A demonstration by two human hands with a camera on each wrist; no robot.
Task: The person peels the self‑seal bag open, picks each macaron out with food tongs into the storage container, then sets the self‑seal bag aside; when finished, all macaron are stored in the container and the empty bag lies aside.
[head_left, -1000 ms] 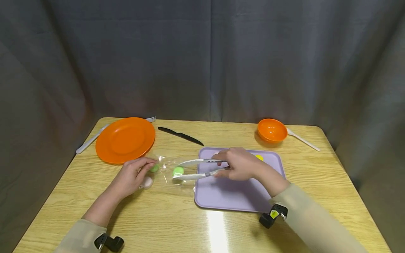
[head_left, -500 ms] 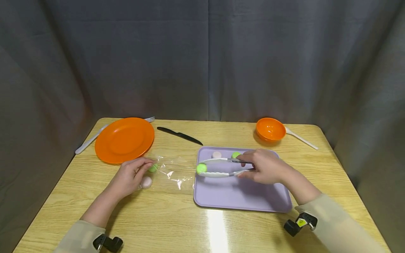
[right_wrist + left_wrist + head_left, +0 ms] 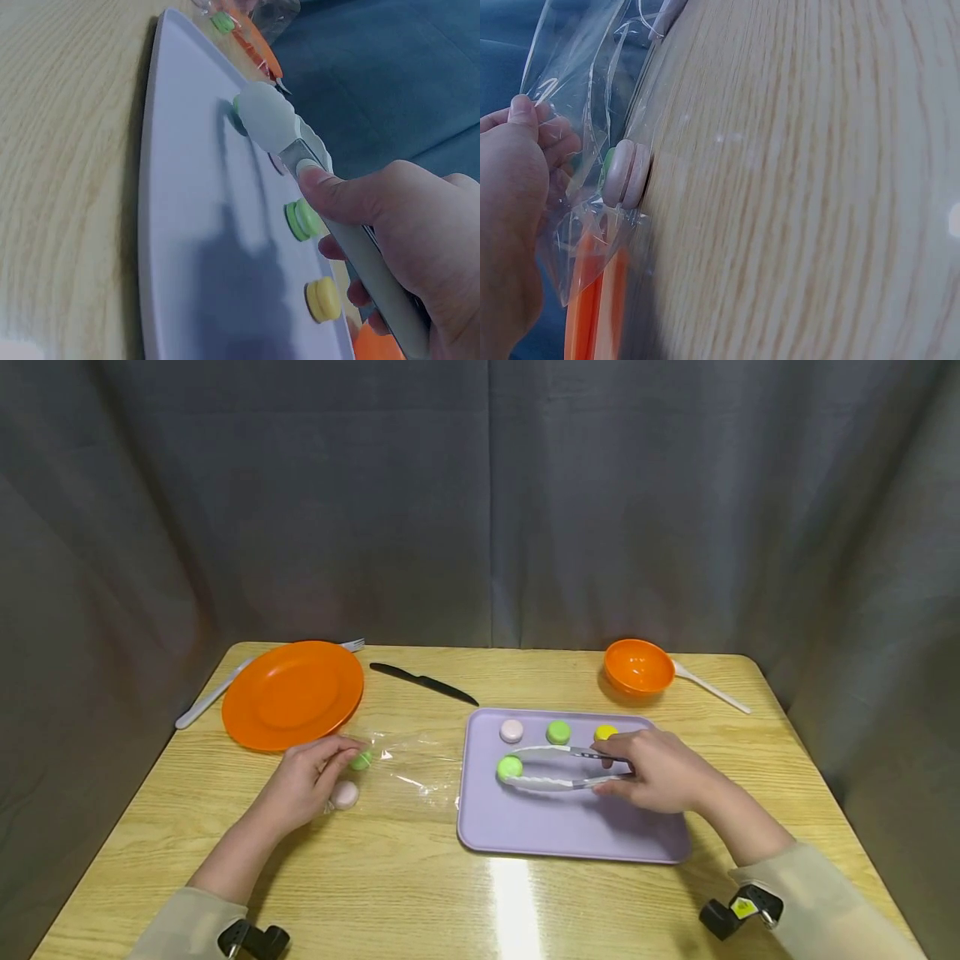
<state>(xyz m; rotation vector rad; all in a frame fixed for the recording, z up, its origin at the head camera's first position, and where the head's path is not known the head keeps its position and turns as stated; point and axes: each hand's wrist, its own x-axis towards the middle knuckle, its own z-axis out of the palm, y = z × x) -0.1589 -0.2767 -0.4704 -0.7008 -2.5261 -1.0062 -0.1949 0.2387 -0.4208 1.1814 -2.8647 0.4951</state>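
My left hand (image 3: 309, 779) pinches the edge of a clear plastic bag (image 3: 420, 777) lying on the table. A pale pink macaron (image 3: 626, 174) and a green macaron (image 3: 362, 760) are inside it, near my fingers. With my right hand (image 3: 652, 768) I grip white-tipped tongs (image 3: 547, 784), thumb on one arm. Between the tong tips is another green macaron (image 3: 509, 768), close over the left part of the lilac tray (image 3: 555, 831). Along the tray's far side sit a pale pink macaron (image 3: 512, 731), a green one (image 3: 558, 732) and a yellow one (image 3: 606, 732).
An orange plate (image 3: 292, 693) lies at the back left, over a fork (image 3: 217, 692). A black knife (image 3: 424, 682) lies behind the bag. Beyond the tray stand an orange bowl (image 3: 639, 667) and a white-handled utensil (image 3: 712, 688). Grey curtains (image 3: 480, 510) enclose the table.
My right hand has moved right with the tongs, carrying the green macaron out of the bag and over the tray. My left hand stays at the bag.
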